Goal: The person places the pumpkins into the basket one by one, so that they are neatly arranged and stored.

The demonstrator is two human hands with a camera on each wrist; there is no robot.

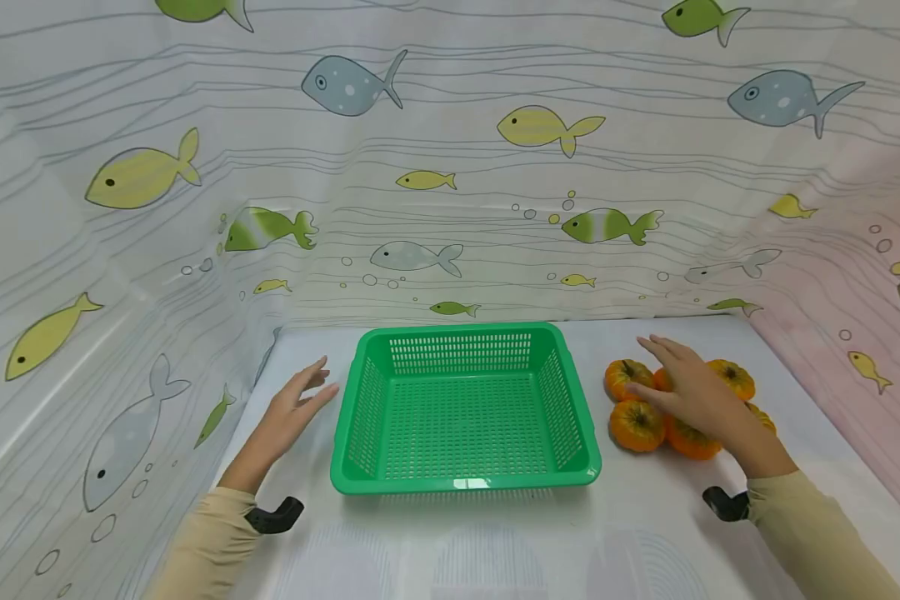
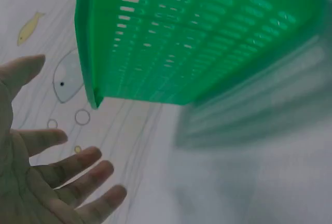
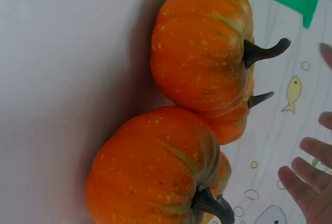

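Observation:
Several small orange pumpkins [image 1: 637,426] with dark stems sit in a cluster on the right of the table. Over them hovers my right hand [image 1: 690,392], fingers extended, hiding part of the group; in the right wrist view two pumpkins [image 3: 205,47] fill the middle, with fingertips at the right edge. A green plastic basket [image 1: 465,482] with slotted walls stands in the centre and holds nothing. Left of it, my left hand [image 1: 288,417] is raised with fingers spread, apart from the basket wall. In the left wrist view the palm and loose fingers hold nothing.
The white table [image 1: 450,550] has faint arch patterns near its front. A fish-printed curtain [image 1: 465,208] encloses the back and both sides. Black straps with mounts [image 1: 276,517] sit at both wrists, by the beige sleeves.

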